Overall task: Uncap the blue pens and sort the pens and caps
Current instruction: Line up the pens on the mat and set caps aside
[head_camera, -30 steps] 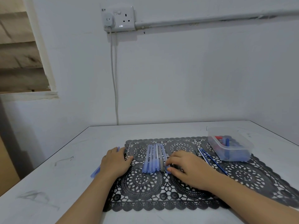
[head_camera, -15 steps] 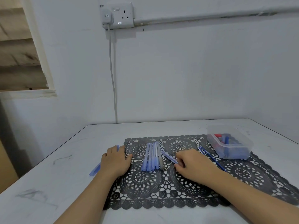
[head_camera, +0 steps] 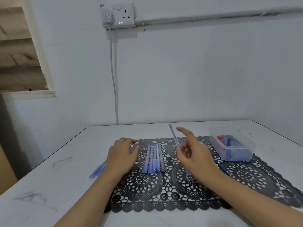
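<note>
While your right hand (head_camera: pixel 195 154) is up off the mat, its grip is only half closed: the thumb and the curled fingers pinch the lower end of one blue pen (head_camera: pixel 174 136), and the index finger sticks out straight toward 11 o'clock. The pen is in the air over the far middle of the black lace mat (head_camera: pixel 246 177), tilted, with its free end pointing at about 11 o'clock too. It's blurry, so I can't tell if the cap is on.

Your left hand (head_camera: pixel 122 154) lies palm down at the mat's 9 o'clock edge with the fingers relaxed and loosely spread, pinching nothing. A couple of pale blue pens (head_camera: pixel 98 171) poke out from under it toward 8 o'clock, lying on the bare desk (head_camera: pixel 49 194).

Between your hands there's a tight row of blue pens (head_camera: pixel 151 158) lying side by side on the mat, running roughly 12 to 6, with one grey pen (head_camera: pixel 162 161) touching the row's right side.

At the mat's 2 o'clock corner sits a clear plastic tub (head_camera: pixel 246 145) with blue and red bits inside, too small to make out. A dark blue pen (head_camera: pixel 221 167) lies on the mat just beside your right wrist, between it and the tub.
</note>
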Motion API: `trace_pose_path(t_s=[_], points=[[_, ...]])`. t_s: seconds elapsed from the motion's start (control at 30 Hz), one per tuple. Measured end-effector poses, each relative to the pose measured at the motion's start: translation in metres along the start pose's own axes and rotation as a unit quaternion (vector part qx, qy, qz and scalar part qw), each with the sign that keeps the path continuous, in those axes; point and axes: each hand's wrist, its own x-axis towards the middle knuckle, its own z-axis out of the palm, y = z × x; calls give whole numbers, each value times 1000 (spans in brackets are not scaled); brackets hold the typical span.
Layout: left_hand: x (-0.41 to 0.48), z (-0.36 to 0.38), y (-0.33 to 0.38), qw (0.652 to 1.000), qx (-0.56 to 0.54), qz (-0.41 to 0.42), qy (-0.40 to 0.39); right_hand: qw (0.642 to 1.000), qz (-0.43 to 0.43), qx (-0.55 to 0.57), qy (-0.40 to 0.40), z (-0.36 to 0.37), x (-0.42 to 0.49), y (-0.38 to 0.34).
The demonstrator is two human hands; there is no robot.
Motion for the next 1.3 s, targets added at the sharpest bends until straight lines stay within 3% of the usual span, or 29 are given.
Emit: trace_pose_path(t_s=[0.1,0.27,0.57,0.7,0.9,1.03,1.1,1.2,1.3], points=[[-6,-4,19,996,-64,69,3,998,32,50,28,1,2,0],[-19,-5,41,984,-49,174,-8,980,82,170,54,1,4,0],[-31,1,59,973,-56,223,-12,917,92,378,83,0,5,-11],[-29,-1,60,975,-60,211,18,920,71,380,64,0,3,-12],[-26,-4,53,978,-42,199,45,971,24,231,64,0,2,1],[-25,-3,51,975,-45,204,69,997,-36,38,65,-5,5,14],[-24,-3,49,977,-62,193,73,990,-88,-89,58,-6,6,22],[-22,-4,47,976,-79,187,79,946,-167,-272,53,-7,9,31],[-22,-2,46,976,-60,197,69,919,-205,-329,71,-10,11,31]])
